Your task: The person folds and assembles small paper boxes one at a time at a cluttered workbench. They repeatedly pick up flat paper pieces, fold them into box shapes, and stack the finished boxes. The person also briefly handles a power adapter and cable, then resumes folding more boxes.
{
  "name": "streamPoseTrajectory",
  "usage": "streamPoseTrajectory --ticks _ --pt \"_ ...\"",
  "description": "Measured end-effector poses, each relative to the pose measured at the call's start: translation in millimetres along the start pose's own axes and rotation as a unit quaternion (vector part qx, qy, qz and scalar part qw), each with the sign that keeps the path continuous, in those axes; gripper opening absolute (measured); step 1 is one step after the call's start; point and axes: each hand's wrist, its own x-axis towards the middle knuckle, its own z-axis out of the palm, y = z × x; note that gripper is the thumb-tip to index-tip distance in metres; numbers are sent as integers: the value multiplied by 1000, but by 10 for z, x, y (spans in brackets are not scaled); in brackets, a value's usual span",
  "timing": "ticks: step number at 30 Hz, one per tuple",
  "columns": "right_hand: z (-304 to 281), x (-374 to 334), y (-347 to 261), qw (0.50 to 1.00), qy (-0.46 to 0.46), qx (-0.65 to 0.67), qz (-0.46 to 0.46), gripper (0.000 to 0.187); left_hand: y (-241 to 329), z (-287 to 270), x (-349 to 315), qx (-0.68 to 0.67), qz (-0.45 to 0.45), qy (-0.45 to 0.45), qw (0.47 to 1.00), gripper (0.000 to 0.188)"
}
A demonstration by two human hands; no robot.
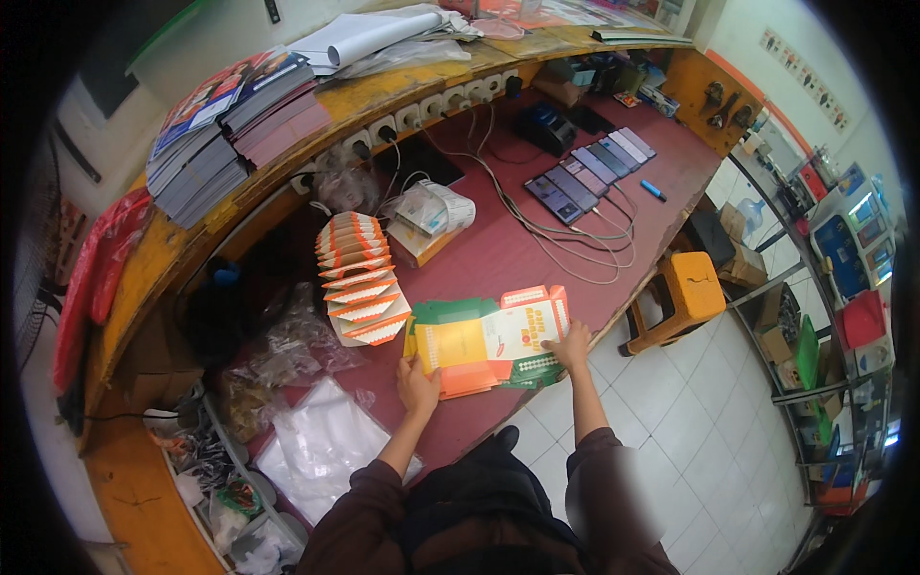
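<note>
Sleeves (355, 517): they are nearest to the camera, dark brown, and they reach up to the two hands.
Left hand (418, 388): it is gripping the left part of the carton (484, 343), with the thumb on top.
Right hand (570, 347): it is gripping the carton at its right edge; the thumb lies on the printed face, and the other fingers are mostly hidden.
Carton: it is flat and unfolded, between the two hands, over the table (489, 264). Its colours are yellow, green, white and orange. Whether it is one sheet or several together, I cannot tell.
Folded pieces (359, 278): orange and white, they are close together in a row, beyond the left hand and to its left.
Plastic sheets (321, 446): clear, they lie to the left of the left hand and nearer to the body.
Packet (431, 216): whitish, it lies well beyond the left hand, on the table.
Phones (589, 172): they lie side by side in a row, far beyond the right hand; near them are cables (575, 235) and a blue pen (654, 190).
Stool (695, 287): yellow, it stands on the tiled floor (637, 407), to the right of the right hand.
</note>
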Motion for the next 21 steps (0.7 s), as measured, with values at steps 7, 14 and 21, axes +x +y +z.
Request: streamPoseTrajectory --ticks 7,14,21 --pt "13 40 -2 994 36 99 -12 77 -15 12 5 10 1 -16 1000 56" --pt "-471 5 40 878 -135 459 -19 25 202 -30 222 -58 -79 5 995 53" --pt "-467 -48 307 880 -9 472 -53 12 295 120 405 -391 84 -6 916 42"
